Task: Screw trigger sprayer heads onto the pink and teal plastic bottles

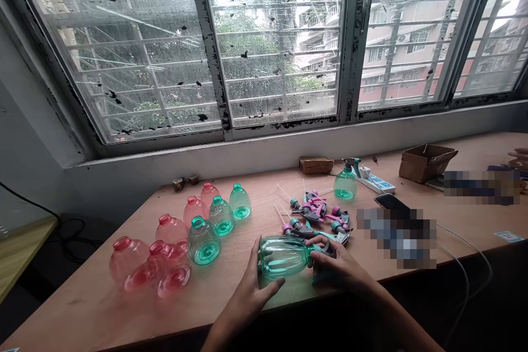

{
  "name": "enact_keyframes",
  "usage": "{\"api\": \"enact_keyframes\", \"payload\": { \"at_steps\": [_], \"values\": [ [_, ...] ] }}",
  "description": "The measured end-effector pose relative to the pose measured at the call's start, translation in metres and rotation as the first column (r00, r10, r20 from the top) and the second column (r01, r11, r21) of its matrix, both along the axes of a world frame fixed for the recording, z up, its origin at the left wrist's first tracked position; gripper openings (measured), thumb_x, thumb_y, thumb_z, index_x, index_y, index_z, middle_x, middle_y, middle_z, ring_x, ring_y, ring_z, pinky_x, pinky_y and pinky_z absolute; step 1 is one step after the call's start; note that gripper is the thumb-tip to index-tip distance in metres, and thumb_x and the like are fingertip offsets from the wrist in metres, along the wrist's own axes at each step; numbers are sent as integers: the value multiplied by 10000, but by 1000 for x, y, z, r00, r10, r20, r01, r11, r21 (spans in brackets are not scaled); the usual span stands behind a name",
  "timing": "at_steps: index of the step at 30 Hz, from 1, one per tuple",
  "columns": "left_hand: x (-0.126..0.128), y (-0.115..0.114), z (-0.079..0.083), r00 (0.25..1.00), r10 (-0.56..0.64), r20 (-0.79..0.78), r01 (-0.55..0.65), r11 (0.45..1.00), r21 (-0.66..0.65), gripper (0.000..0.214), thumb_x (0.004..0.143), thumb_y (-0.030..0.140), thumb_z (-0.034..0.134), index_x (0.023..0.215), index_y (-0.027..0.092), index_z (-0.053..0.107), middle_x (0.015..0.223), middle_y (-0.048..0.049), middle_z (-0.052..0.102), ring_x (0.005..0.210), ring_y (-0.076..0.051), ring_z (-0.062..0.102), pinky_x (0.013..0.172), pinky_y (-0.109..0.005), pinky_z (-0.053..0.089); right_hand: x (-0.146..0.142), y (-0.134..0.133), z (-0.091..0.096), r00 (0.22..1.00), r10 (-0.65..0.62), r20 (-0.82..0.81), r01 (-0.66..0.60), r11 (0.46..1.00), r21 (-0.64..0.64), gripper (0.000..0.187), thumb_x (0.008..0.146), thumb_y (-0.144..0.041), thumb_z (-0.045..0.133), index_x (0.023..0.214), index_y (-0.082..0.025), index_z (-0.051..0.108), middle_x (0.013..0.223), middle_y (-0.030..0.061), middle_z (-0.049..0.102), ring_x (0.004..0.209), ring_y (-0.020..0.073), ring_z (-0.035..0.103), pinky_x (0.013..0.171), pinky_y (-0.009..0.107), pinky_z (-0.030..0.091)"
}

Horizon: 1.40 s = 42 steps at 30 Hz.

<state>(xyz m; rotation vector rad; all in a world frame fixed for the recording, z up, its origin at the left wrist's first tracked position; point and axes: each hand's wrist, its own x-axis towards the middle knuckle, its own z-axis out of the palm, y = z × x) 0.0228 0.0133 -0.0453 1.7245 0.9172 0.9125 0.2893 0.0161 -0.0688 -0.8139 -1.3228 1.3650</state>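
Above the table's front edge, a translucent green spray bottle (284, 257) lies sideways between my hands. My left hand (256, 280) cups its base, thumb along the lower side. At the neck, my right hand (340, 264) grips the grey and teal spray head (329, 249), whose trigger side is partly hidden by the fingers. Just behind lies a pile of loose spray heads (315, 212) in pink, teal and grey, thin straws pointing up and left. Left of my hands stand open green bottles (205, 243) and several open pink bottles (128, 264), all without heads.
A finished green spray bottle (345, 184) stands by a white power strip (377, 180) at the back. A phone (391, 203), an open cardboard box (427, 162) and a small brown box (315, 165) lie rightward and behind. Another person's hand (518, 155) shows at the far right. White cables hang over the front edge.
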Motion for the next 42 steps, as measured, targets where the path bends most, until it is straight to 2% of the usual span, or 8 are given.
{"api": "enact_keyframes", "payload": {
  "at_steps": [3, 9, 18, 36, 42],
  "values": [
    [0, -1, 2, 1000, 10, -8, -10, 1000, -17, 989, 860, 440, 707, 1573, 243, 51, 1626, -132, 218, 1491, -312, 227, 1236, -504, 114, 0, -1, 1, 1000, -3, -3, 3, 1000, -6, 379, 851, -416, 739, 1096, -172, 581, 734, 18, 720, 634, 182, 679, 643, 332, 560],
    [0, -2, 6, 998, 44, -47, -45, 999, -20, 985, 868, 524, 659, 1581, 192, 66, 1653, -134, 128, 1522, -313, 94, 1241, -482, 59, -1, -2, 5, 1000, -5, 5, 5, 1000, -14, 389, 835, -442, 748, 1075, -180, 591, 730, 12, 714, 610, 183, 677, 634, 338, 564],
    [0, -2, 5, 999, 35, -32, -36, 999, -20, 938, 879, 467, 675, 1579, 243, 92, 1647, -111, 167, 1517, -307, 134, 1240, -489, 81, -1, -2, 4, 1000, 7, -7, -7, 1000, -8, 393, 832, -449, 752, 1072, -181, 594, 737, 9, 716, 598, 176, 683, 620, 317, 552],
    [1, -3, 8, 1000, -5, 10, 5, 1000, -23, 974, 862, 387, 712, 1579, 252, 67, 1628, -100, 228, 1494, -317, 217, 1240, -486, 133, -1, -1, 3, 1000, 3, 2, -3, 1000, -13, 404, 830, -456, 752, 1076, -182, 585, 736, 12, 714, 602, 181, 676, 627, 329, 554],
    [1, -3, 8, 1000, 15, -23, -15, 1000, -3, 966, 858, 423, 709, 1577, 252, 86, 1636, -92, 206, 1508, -317, 167, 1243, -487, 113, -1, -1, 3, 1000, 6, -9, -6, 1000, -11, 386, 843, -435, 745, 1081, -179, 579, 749, 15, 718, 609, 175, 679, 632, 321, 550]
  ]
}}
